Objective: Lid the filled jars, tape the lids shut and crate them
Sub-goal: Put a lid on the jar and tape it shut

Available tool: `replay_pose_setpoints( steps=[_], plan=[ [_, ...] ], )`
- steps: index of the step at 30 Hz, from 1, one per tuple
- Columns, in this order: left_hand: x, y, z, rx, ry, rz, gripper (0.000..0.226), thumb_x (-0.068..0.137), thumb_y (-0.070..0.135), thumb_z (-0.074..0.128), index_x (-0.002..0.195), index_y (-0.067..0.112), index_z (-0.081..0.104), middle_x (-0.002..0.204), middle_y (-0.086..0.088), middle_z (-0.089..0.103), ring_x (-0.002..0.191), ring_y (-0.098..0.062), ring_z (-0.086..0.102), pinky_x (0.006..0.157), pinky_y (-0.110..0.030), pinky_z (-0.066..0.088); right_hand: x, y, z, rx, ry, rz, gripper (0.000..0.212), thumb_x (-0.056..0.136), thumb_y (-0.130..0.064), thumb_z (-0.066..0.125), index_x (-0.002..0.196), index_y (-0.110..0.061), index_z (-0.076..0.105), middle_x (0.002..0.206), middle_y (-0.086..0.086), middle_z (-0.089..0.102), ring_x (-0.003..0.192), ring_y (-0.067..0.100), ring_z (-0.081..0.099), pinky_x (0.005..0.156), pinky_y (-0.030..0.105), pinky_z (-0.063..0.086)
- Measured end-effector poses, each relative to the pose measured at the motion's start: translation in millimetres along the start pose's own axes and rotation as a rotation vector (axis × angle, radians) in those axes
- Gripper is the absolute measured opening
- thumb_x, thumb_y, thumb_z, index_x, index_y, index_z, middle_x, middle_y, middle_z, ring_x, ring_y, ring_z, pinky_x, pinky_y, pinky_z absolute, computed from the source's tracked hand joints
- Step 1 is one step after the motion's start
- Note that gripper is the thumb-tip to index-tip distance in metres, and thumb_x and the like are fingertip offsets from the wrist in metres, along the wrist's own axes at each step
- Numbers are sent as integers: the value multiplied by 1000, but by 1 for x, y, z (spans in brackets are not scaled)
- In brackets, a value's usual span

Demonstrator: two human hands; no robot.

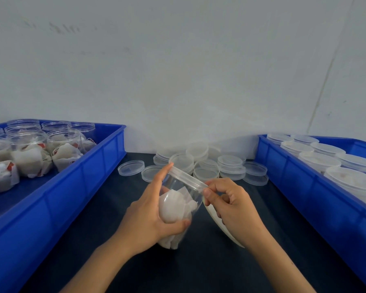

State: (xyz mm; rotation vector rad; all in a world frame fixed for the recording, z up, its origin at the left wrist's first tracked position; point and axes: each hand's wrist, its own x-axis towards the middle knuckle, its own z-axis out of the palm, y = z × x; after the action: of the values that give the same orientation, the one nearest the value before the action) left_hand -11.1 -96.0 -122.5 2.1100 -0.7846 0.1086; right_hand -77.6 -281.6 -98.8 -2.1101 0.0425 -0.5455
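A clear plastic jar (179, 203) stuffed with white paper packets is tilted over the dark table, its clear lid (187, 176) on top. My left hand (150, 216) grips the jar's body, thumb under it and forefinger stretched up to the lid's rim. My right hand (228, 205) pinches a strip of clear tape (220, 227) at the lid's right edge; the strip trails down and back under my wrist.
A blue crate (76, 182) at the left holds several open filled jars (33, 153). A blue crate (309, 187) at the right holds several lidded jars (319, 160). Loose clear lids (205, 163) are piled at the back of the table against the white wall.
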Motion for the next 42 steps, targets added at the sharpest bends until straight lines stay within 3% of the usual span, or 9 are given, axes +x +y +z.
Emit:
replay_pose_setpoints(
  steps=[4, 8, 11, 16, 22, 27, 31, 37, 42],
  plan=[
    [0, 1, 0, 1, -27, 10, 112, 51, 73, 70, 130, 74, -9, 117, 33, 42, 100, 3, 52, 88, -28, 47, -1, -1, 0, -57, 30, -15, 33, 91, -27, 63, 58, -28, 58, 101, -12, 63, 65, -2, 49, 64, 13, 36],
    [0, 10, 3, -151, -7, 38, 100, 51, 76, 74, 124, 72, 5, 134, 33, 32, 133, 5, 34, 99, -11, 30, -3, -6, 2, -101, 61, -54, 34, 89, -25, 67, 57, -28, 57, 97, -14, 61, 69, -5, 50, 66, 9, 39],
    [4, 21, 8, -223, 141, -14, 89, 40, 87, 66, 109, 58, 19, 116, 37, 34, 114, 15, 40, 82, -3, 28, -7, -11, 7, -152, 59, -119, 30, 89, -18, 67, 61, -25, 58, 95, -16, 58, 70, -3, 52, 62, 14, 41],
    [6, 23, 15, -196, 329, -47, 93, 37, 90, 65, 109, 50, 22, 105, 35, 43, 97, 22, 42, 79, -13, 39, -13, -18, 10, -332, 67, -201, 25, 88, -6, 56, 69, -20, 51, 94, -15, 51, 74, 14, 52, 63, 40, 48],
    [9, 20, 16, -126, 343, -38, 85, 45, 99, 45, 113, 53, 22, 99, 34, 50, 90, 21, 50, 73, -10, 41, -17, -27, 3, -408, -1, -260, 20, 99, -29, 46, 80, -25, 50, 100, -17, 45, 70, 16, 52, 61, 34, 46],
    [17, 11, 12, -161, 304, -120, 97, 41, 96, 51, 121, 41, 45, 105, 21, 64, 101, 6, 59, 84, -23, 49, -14, -24, -2, -417, -65, -48, 24, 102, -35, 36, 88, -33, 56, 86, -13, 53, 73, 9, 52, 65, 29, 44],
    [19, 9, 11, -180, 291, -150, 83, 40, 93, 53, 110, 49, 43, 97, 27, 61, 92, 16, 54, 76, -16, 43, -14, -20, -1, -228, -145, 114, 21, 102, -37, 35, 94, -36, 54, 83, -9, 61, 78, 10, 58, 74, 33, 49],
    [19, 7, 9, -275, 281, -152, 79, 44, 85, 65, 110, 43, 54, 102, 21, 68, 99, 5, 63, 93, -36, 52, -11, -16, -4, -305, -268, 254, 37, 102, -43, 32, 135, -31, 20, 98, 7, 70, 82, 17, 63, 74, 31, 49],
    [20, 9, 7, -339, 252, -125, 72, 47, 73, 71, 108, 37, 59, 101, 23, 70, 95, 2, 66, 94, -36, 51, -11, -12, -7, -304, -350, 377, 50, 96, -61, 29, 106, -18, 51, 67, 1, 67, 74, 11, 59, 72, 29, 44]
  ],
)
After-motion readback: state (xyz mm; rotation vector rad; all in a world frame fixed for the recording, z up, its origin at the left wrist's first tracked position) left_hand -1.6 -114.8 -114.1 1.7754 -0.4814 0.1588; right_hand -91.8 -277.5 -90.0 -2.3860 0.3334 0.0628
